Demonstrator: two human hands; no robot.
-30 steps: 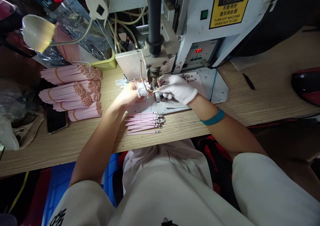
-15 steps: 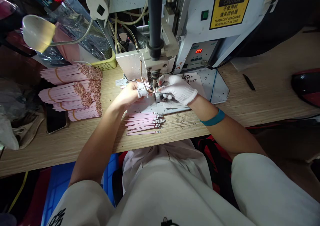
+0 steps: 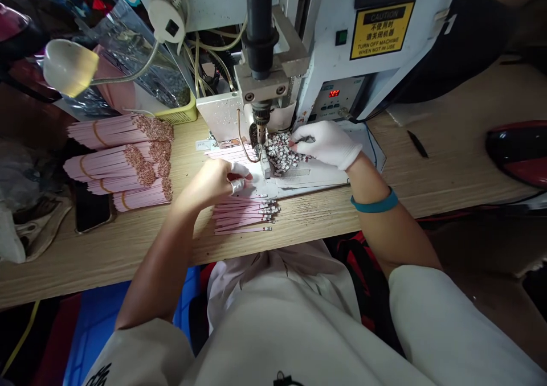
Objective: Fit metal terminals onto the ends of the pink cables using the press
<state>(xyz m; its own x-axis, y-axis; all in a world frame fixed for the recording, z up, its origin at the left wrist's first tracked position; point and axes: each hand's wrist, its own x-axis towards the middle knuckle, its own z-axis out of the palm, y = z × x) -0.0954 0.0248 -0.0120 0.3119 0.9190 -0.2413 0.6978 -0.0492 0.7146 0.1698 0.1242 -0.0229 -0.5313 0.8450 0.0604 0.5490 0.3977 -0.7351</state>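
My left hand (image 3: 219,180), with white wraps on thumb and forefinger, is over the machine's base plate, thumb and finger slightly apart. Nothing shows between them. In front of it lies a row of pink wires (image 3: 239,215) with small metal ends. More pink wires (image 3: 228,154) lie behind the hand. My right hand (image 3: 329,144), in a white glove, touches the right edge of a heap of small metal terminals (image 3: 282,154). Its fingertips are pinched together; what they hold is hidden. The machine's press head (image 3: 261,124) stands above a small metal block (image 3: 265,167) between my hands.
Bundles of pink wires (image 3: 123,152) are stacked at the left, next to a phone (image 3: 92,208). A lamp (image 3: 70,67) on a bendable neck reaches in from above. On the right are a black pointed tool (image 3: 417,144) and a red-and-black object (image 3: 519,152).
My left hand has moved back from the press head, toward me and to the left. My right hand has moved right to the terminal heap, which is now uncovered.
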